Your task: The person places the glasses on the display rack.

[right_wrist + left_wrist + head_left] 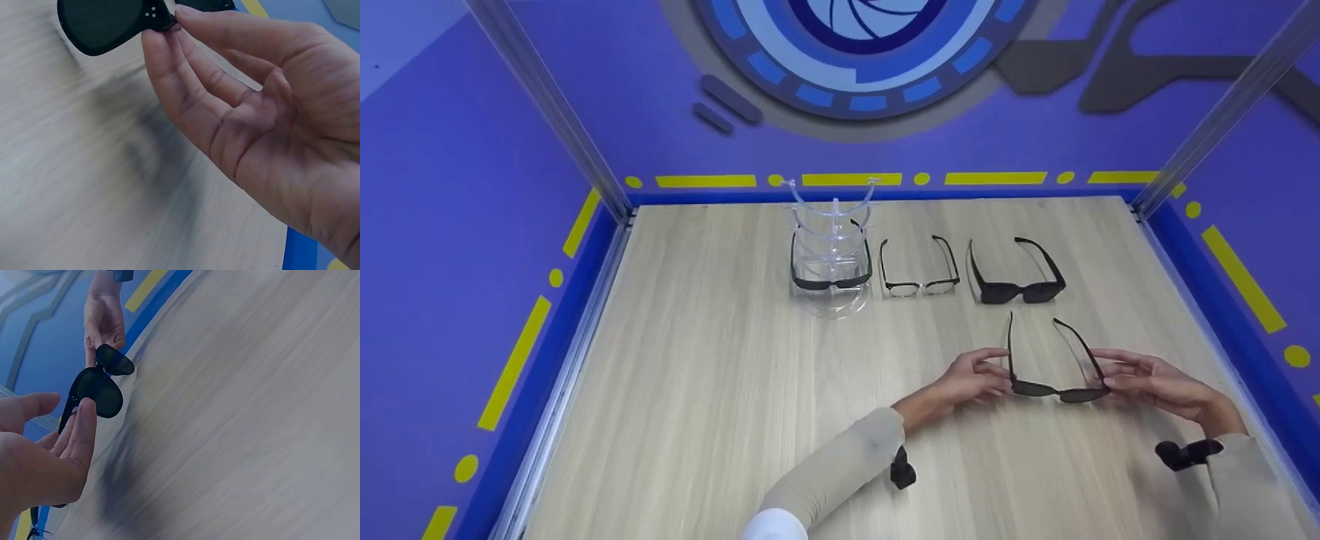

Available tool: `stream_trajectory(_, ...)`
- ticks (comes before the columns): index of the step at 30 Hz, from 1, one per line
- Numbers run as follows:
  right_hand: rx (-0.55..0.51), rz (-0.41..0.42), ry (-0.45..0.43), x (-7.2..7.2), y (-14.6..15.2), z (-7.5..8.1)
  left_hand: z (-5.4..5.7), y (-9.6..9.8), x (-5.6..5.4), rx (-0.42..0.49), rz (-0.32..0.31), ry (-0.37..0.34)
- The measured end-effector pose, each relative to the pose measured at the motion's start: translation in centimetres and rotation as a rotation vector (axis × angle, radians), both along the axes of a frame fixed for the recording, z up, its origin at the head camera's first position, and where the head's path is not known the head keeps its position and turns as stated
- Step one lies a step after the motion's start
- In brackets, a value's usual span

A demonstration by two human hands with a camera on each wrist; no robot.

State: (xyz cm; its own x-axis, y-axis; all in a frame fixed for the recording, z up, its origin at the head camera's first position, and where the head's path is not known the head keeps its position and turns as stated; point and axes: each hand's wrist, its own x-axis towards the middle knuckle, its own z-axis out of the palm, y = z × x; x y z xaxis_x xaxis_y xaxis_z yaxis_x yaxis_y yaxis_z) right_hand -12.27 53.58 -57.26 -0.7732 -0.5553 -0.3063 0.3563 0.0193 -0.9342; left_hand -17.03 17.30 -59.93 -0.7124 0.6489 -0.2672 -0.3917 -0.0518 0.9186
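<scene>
Okay, both hands are working one pair of dark sunglasses (1069, 394), which is sitting to the right of the clear display stand (833, 256) and nearer the person than it. Left hand (975, 380) is grasping the frame end on the stand's side, fingers bracing near the hinge; how firmly the thumb is pressing, cannot tell. Right hand (1166, 385) is pinching the hinge on the end farther from the stand, thumb and fingers closing on the frame. Neither hand is released. Temples are pointing open toward the back, lenses are facing the person. Whether the frame is touching the table (697, 375), hard to tell.

Other eyewear: a black-framed pair (814, 285) is apparently resting low on the stand; clear-lens glasses (921, 286) are lying just right of the stand; thick black sunglasses (999, 292) are lying farther right of it, past the clear pair.

Handling, my judgement: holding at both hinges is looking sound, since it is sharing the load and preventing twist. Fingertips should be gripping frame corners only; left ones are sitting close to a lens, so they are risking smudges. Both hands should be working level and squeezing lightly; pressing inward would be bending the temples.
</scene>
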Motion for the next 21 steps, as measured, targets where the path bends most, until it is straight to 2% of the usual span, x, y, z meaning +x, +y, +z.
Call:
stream_trajectory(6,0.005,0.012,-0.004,0.7,0.0,0.7,0.5,0.1,0.3,0.022,0.028,-0.026)
stream_trajectory(15,0.042,-0.005,0.051,0.2,-0.9,1.1,1.6,-1.0,0.0,0.056,0.039,-0.067)
stream_trajectory(21,0.073,-0.042,0.097,0.3,-1.6,1.6,2.5,-1.9,0.2,0.063,0.03,-0.042)
